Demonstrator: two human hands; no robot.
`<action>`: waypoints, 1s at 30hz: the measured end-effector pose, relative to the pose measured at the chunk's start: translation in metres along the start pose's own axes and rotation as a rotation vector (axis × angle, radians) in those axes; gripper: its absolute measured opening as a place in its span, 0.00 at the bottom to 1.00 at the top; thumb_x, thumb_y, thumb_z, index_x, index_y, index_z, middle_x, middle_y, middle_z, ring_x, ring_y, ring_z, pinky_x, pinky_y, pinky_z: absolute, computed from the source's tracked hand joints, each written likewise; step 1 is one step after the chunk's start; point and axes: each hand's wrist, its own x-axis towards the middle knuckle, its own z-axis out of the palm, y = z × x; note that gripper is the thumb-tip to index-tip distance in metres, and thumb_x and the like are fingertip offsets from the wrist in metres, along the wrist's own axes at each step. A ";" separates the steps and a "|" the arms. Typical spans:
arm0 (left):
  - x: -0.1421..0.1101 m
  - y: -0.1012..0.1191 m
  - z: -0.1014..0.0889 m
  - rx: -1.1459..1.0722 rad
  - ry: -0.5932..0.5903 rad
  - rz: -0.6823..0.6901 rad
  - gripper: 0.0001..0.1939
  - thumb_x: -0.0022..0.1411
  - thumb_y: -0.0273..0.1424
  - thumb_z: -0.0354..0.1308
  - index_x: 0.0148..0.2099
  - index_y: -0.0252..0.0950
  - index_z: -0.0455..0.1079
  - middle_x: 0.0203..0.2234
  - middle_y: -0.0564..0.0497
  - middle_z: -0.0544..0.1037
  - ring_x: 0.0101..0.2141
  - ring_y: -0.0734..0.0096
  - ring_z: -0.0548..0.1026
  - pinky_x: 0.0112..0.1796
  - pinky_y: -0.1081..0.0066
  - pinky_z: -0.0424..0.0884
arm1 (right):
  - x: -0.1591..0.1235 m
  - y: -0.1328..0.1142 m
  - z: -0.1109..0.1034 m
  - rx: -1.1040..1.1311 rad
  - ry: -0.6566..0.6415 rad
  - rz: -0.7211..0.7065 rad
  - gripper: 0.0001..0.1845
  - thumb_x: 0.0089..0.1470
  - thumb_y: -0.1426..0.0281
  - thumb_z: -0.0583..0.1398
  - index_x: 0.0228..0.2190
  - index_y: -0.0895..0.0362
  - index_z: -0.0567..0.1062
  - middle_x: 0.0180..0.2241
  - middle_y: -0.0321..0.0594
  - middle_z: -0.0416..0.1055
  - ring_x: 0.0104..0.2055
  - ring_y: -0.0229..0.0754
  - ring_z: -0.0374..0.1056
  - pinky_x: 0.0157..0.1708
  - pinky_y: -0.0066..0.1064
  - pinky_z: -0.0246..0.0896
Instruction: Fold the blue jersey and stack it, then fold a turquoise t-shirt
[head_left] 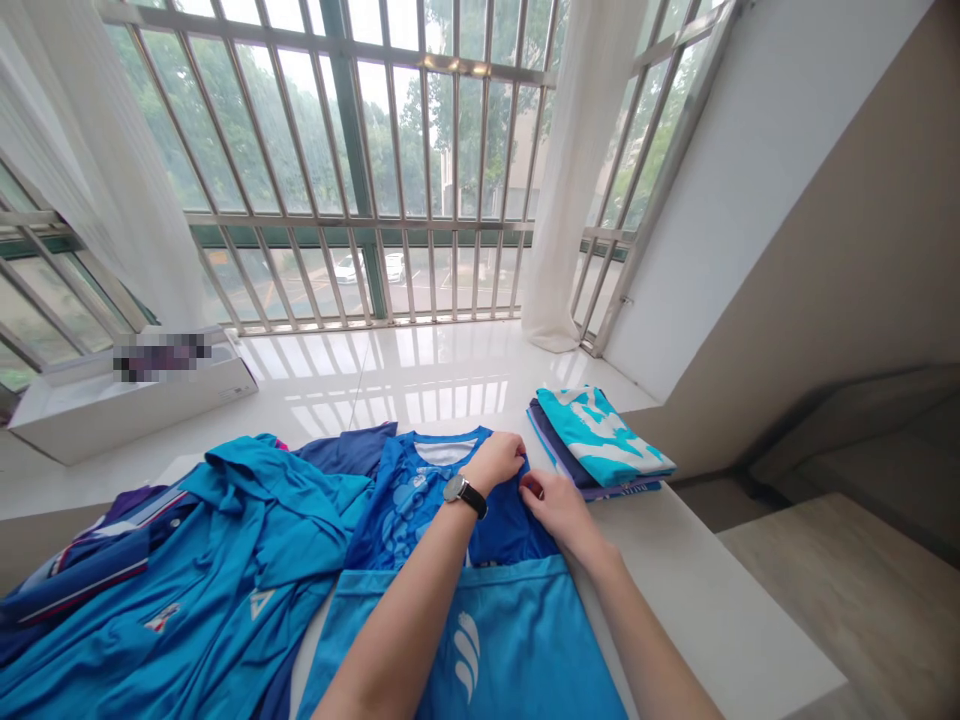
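Judging by how the cloth lies, the folding looks part-way through: a neat stack of folded garments (600, 440) sits just beyond the right hand (555, 505), to its right, while a loose heap of clothes (292, 545) spreads well to the left of the left hand (499, 458) and seems to be what is left. The blue shirt (409, 500) lies directly under and beside both hands, its neckline up and to the left of the left hand, and appears only partly folded. Both hands are at its right edge, fingers curled in and mostly closed, near each other but apart — whether either one actually has the fabric pinched, I cannot tell, since the fingertips are turned from view. The left forearm, with a watch (457, 488) at the wrist, covers part of the shirt's front. Nearer the body than both hands, a lighter blue panel (536, 630) with a white mark is cut off by the bottom edge; whether it belongs to the same shirt is unclear. The heap runs out of frame too, so its count is uncertain.
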 end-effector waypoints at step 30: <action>-0.143 -0.151 -0.113 0.168 -0.014 -0.339 0.21 0.61 0.24 0.50 0.55 0.40 0.70 0.53 0.46 0.75 0.54 0.61 0.72 0.54 0.67 0.67 | 0.000 0.007 0.008 0.044 0.030 -0.035 0.12 0.52 0.59 0.54 0.31 0.52 0.74 0.23 0.36 0.73 0.28 0.44 0.69 0.31 0.32 0.59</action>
